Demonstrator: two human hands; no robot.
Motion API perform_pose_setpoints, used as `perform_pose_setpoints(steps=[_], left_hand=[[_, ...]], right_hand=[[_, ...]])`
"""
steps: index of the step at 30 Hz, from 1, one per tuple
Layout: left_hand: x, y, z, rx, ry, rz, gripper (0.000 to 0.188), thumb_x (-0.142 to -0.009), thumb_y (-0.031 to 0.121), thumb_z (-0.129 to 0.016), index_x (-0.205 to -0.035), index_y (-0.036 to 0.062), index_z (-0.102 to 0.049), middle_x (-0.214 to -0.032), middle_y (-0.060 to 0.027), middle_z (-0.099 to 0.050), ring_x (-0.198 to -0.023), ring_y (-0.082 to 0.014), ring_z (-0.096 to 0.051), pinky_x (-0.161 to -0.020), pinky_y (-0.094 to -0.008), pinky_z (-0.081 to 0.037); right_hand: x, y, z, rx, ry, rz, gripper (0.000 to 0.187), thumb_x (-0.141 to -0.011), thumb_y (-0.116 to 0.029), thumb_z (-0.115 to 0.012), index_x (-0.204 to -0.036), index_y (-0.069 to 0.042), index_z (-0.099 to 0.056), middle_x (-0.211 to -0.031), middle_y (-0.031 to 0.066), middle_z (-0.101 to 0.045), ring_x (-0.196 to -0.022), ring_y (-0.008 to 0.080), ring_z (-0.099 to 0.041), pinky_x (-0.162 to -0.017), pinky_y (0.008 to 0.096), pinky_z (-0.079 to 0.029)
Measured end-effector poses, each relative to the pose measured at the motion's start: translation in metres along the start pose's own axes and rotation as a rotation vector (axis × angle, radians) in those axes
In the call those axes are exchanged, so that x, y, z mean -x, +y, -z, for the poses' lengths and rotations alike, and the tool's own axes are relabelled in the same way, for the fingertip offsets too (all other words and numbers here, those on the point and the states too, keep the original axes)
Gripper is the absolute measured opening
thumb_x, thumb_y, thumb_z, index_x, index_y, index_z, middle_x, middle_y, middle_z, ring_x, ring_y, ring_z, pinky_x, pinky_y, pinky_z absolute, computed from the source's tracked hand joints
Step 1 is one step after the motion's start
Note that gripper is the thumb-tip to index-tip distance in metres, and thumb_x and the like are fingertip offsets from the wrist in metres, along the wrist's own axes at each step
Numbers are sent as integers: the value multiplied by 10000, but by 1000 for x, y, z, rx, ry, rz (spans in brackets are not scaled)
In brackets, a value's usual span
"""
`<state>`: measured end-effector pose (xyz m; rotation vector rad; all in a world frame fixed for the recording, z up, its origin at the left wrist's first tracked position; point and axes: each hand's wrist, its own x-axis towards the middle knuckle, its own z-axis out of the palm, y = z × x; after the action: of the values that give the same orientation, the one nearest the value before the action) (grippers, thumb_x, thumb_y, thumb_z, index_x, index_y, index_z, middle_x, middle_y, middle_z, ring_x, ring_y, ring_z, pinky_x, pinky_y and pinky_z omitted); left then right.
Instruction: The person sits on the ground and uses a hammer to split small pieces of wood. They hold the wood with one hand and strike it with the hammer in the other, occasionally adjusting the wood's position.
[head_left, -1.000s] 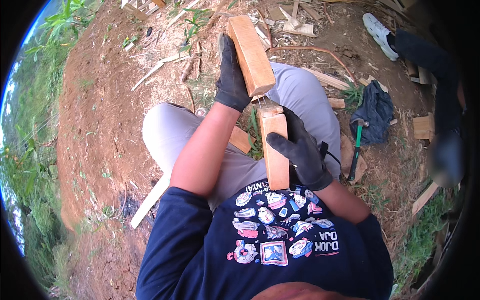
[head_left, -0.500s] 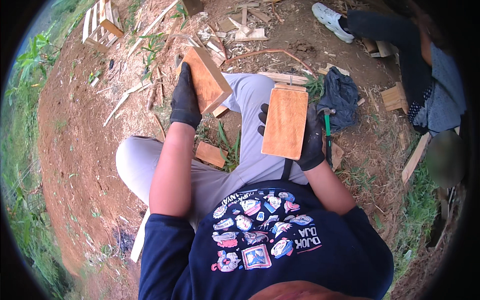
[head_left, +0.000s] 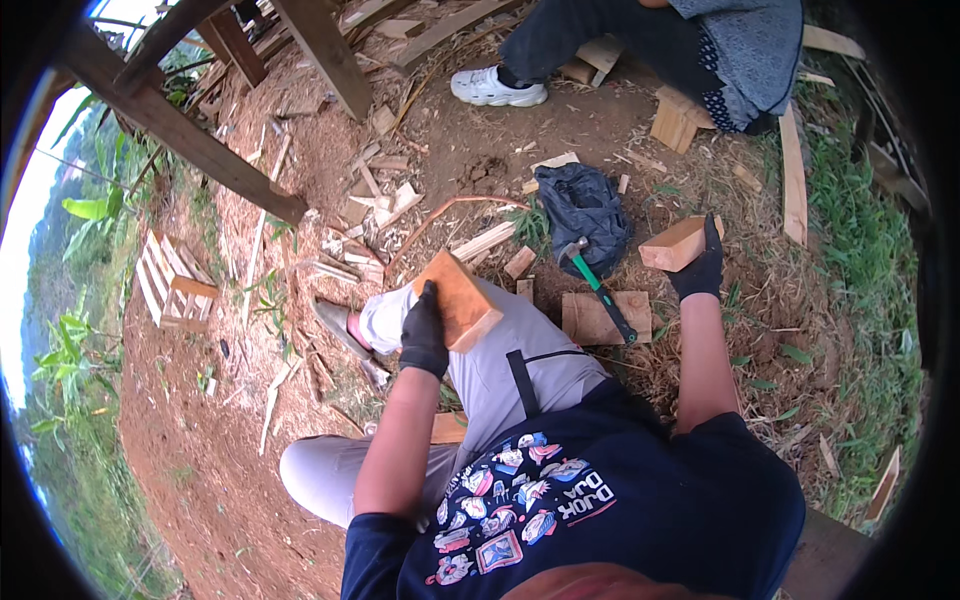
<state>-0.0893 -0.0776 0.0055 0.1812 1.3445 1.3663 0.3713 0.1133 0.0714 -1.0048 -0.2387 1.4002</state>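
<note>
My left hand [head_left: 424,335], in a black glove, grips a thick wooden block [head_left: 458,298] above my thigh. Its fingers are mostly hidden by the block. Out to the right, my gloved right hand [head_left: 702,268] holds another wooden block [head_left: 672,243] by its end, above the ground. Between the two hands lies a hammer [head_left: 597,284] with a green and black handle. The handle's end rests over a short, wide piece of board [head_left: 580,318] on the soil. The hammer's head is near a dark plastic bag [head_left: 600,200].
Another person [head_left: 610,50] sits at the far right, near a block of wood [head_left: 680,120]. A slatted wooden crate [head_left: 175,280] stands at the left. Dark timber beams [head_left: 200,135] cross the upper left. Offcuts [head_left: 395,205] and shavings litter the sloping dirt.
My right hand has carried its block from before my body outward to the right. The left hand still holds its block. The view has swung, bringing the beams into sight.
</note>
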Motion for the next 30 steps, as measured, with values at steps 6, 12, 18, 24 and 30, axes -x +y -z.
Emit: perform_pose_setpoints(steps=[6,12,18,24,30], left_hand=[[7,18,-238,-149,-291,119,466,-1075,464,-655,-1322,70,-632,-1109,-105,-701,-986,-260,-727,-904,-443,-634],[29,-9,-160,-220,-497,129,522,-1080,409,-651,-1440,40,-572,-1254,-113,-674,-1084,-250,-711,-924,-425,-612],[93,21,-35,-177,-383,111,655,-1100,456,-641,-1584,49,-475,-1411,-154,-672,-1242,-304,-700,-1005,-468,-601],[114,18,28,-253,-292,-271,932,-1065,506,-675,-1709,3,-227,-1607,-201,-530,-1394,-321,-601,-1142,-452,-510],[115,50,33,-709,-200,-480,1252,-805,489,-940,-1650,-46,-188,-1483,-248,-583,-1357,-360,-612,-1140,-454,-491]], right_hand=[[16,-75,-4,-150,-40,166,645,-960,-458,-808,-1446,-136,-532,-1326,130,-602,-1255,337,-611,-1039,571,-554],[50,-73,-32,-1,-179,141,691,-983,-452,-782,-1519,-103,-521,-1394,144,-624,-1266,334,-651,-1055,534,-571],[94,63,-82,117,-385,-315,656,-989,-436,-757,-1495,-76,-545,-1313,134,-692,-1170,280,-730,-975,460,-629],[204,177,-154,662,-856,-313,520,-953,-301,-831,-1360,-20,-668,-1135,60,-746,-1023,146,-719,-892,332,-580],[247,238,-183,891,-1016,-95,510,-912,-283,-863,-1306,-34,-655,-1131,79,-737,-1014,169,-712,-916,350,-570]])
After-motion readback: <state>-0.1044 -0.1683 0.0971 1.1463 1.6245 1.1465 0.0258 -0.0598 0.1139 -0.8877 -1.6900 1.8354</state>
